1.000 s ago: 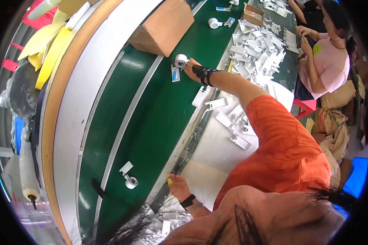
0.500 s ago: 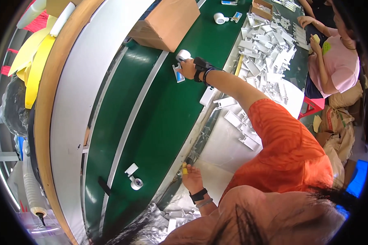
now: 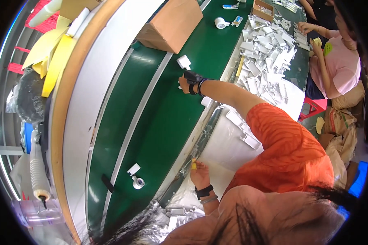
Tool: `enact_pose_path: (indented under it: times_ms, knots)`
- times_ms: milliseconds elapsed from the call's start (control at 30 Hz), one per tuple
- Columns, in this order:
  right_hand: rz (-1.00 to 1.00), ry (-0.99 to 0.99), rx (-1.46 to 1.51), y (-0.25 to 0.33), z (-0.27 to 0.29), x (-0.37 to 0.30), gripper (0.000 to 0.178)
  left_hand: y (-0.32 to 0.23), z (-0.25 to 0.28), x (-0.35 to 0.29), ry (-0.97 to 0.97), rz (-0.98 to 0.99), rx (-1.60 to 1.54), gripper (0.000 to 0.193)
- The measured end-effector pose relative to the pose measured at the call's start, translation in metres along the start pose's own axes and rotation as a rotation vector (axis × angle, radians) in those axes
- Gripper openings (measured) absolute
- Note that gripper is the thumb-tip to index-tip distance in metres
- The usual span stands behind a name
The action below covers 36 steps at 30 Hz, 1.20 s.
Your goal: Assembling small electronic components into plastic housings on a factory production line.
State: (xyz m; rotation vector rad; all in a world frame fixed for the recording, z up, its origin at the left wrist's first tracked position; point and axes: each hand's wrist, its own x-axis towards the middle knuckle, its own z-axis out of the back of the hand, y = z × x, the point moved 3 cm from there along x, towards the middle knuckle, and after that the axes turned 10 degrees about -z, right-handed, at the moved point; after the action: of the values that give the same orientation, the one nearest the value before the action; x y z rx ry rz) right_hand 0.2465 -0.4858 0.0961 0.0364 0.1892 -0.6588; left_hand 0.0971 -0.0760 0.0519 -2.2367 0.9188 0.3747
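Note:
My right hand (image 3: 185, 84) is over the green conveyor belt (image 3: 163, 122), its fingers bent down and mostly hidden behind the wristband and the back of the hand. A small bit of white plastic shows at its fingertips. Just beyond it lies a white plastic piece (image 3: 183, 62), apart from the hand. Beside the belt's near rail, my left hand (image 3: 200, 174) has loosely bent fingers, one wearing a yellow finger cot (image 3: 194, 165); nothing shows in it. A white block (image 3: 206, 101) sits at the belt edge under my right forearm.
A cardboard box (image 3: 173, 24) stands at the belt's far side. White parts with a round head (image 3: 138, 183) lie on the belt. A heap of white brackets (image 3: 265, 57) covers the table to the right, where a person in pink (image 3: 339, 61) sits. More brackets (image 3: 245, 130) are near me.
My right hand has moved toward me, away from the white piece, which stays on the belt. The blue-labelled bracket once beside the hand no longer shows. My left-hand fingers have curled more.

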Motion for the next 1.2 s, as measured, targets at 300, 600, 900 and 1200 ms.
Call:
enact_pose_path:
  times_ms: [300, 600, 900, 1200]
  knots:
    - [0.262, -0.091, -0.314, 0.025, -0.066, 0.017, 0.008, 0.006, -0.026, -0.043, -0.044, -0.068, 0.189, 0.021]
    - [0.061, 0.288, 1.058, 0.021, 0.035, -0.088, 0.037, 0.003, -0.018, -0.087, -0.079, -0.136, 0.19, 0.026]
    - [0.449, 0.614, 1.483, 0.028, 0.036, -0.313, 0.03, 0.012, -0.113, -0.125, 0.193, -0.336, 0.546, 0.039]
    - [0.842, 0.367, 1.22, 0.047, -0.003, -0.425, 0.041, 0.033, -0.099, -0.175, 0.088, -0.298, 0.706, 0.035]
